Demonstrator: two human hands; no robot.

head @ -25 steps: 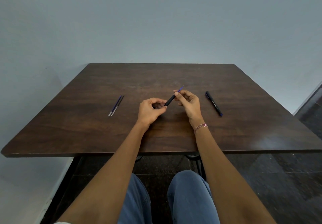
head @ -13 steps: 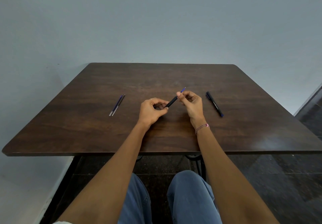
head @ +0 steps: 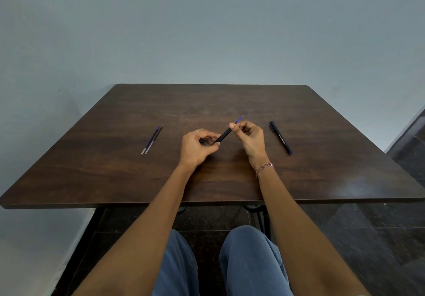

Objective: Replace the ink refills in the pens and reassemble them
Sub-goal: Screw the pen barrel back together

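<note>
Black slim barrel [head: 223, 136] gripped by left hand [head: 195, 148]; right hand [head: 249, 139] pinches upper end, blue refill [head: 239, 119] seemingly protruding.

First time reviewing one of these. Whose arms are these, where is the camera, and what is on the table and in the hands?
No machine: a person's bare hands, filmed by one wide-angle camera worn on the head, looking down. The left hand grips the near end of a black pen barrel; the right hand pinches its far end, where a blue refill sticks out. On the wooden table lie two loose refills at left and a second pen at right.
</note>
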